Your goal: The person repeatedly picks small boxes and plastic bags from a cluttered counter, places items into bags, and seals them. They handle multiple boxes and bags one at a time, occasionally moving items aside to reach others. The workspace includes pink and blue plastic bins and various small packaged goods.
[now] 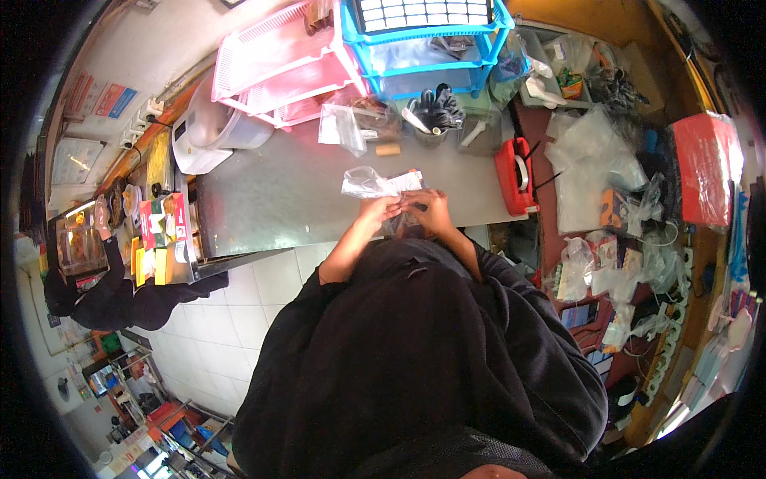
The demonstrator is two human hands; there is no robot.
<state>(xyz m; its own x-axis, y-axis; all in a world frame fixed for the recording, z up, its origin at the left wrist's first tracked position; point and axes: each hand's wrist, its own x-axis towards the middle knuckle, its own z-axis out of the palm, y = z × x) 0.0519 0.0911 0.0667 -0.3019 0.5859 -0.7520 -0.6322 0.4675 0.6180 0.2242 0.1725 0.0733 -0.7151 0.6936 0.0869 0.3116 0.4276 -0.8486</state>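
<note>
My left hand and my right hand meet at the near edge of a grey metal worktop. Between them they hold a clear plastic bag, whose loose end spreads out to the left. A white printed label or card shows at the bag, just beyond my fingertips. Part of the bag hangs below my hands, with something dark in it that I cannot make out. Farther back on the worktop lie a small tan roll and another clear bag.
Pink tray racks and a blue tiered rack line the back. A cup of black-handled utensils stands before them. On the right are a red tape dispenser and plastic bags. Another person in black is at far left.
</note>
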